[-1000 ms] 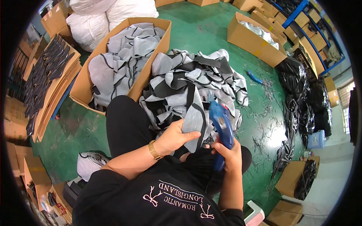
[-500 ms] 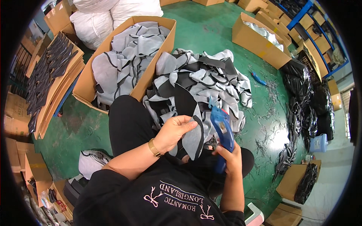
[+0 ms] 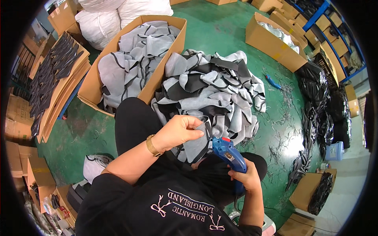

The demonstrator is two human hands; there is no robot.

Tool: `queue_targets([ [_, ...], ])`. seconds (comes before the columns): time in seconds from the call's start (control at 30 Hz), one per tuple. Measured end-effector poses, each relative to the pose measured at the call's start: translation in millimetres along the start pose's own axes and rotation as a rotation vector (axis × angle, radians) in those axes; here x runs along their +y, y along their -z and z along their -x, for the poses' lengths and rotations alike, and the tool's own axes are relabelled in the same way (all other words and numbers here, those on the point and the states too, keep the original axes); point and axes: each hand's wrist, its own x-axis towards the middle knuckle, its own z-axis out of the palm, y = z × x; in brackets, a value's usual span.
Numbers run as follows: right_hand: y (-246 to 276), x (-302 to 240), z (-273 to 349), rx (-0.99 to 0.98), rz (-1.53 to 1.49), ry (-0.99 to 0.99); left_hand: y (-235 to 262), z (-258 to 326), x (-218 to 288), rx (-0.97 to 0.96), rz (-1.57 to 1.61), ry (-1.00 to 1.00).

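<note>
My left hand (image 3: 178, 133) pinches the edge of a grey fabric piece (image 3: 195, 146) with a black border, between thumb and fingers. The piece hangs down over my lap. In my right hand (image 3: 249, 175) are blue electric scissors (image 3: 231, 155) with a red button on top. Their head points left and meets the right edge of the fabric piece; the blades are hard to make out. Just beyond my hands lies a heap of grey and black fabric pieces (image 3: 220, 88) on the floor.
Left of the heap stands a long cardboard box (image 3: 178, 46) full of similar pieces. A second blue cutter (image 3: 272, 82) lies on the green floor among thin trimmings (image 3: 289, 102). Black plastic bags (image 3: 315, 94) line the right, and stacked cardboard with black parts (image 3: 55, 74) stands left.
The electric scissors have turned and come left and down to the edge of the fabric piece. My left hand has moved slightly up and left, with the piece now gathered closer.
</note>
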Motion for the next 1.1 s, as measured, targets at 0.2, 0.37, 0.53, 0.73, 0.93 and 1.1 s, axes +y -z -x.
queue_targets([
  [0.2, 3.7, 1.2, -3.1, -0.039, 0.045, 0.026, 3.5, 2.1, 3.0, -0.122, -0.160, -0.023],
  [0.37, -5.6, -4.3, -16.2, -0.041, -0.095, 0.076, 3.4, 2.9, 2.4, -0.141, -0.263, -0.015],
  [0.53, -2.8, -2.0, -37.4, 0.020, -0.490, 0.186, 34.4, 0.0, 14.6, 0.283, -0.182, -0.094],
  [0.73, 21.6, 9.7, -46.4, 0.098, -0.680, 0.249, 174.0, 36.7, 60.7, 0.914, 0.406, -0.908],
  [0.93, 30.8, 21.1, -56.3, 0.154, -0.762, 0.226, 115.8, -23.6, 15.6, 0.523, 0.311, -0.571],
  [1.1, 30.4, 18.4, -60.4, 0.123, -0.733, 0.207, 86.2, -95.2, -120.6, 0.213, -0.638, 0.202],
])
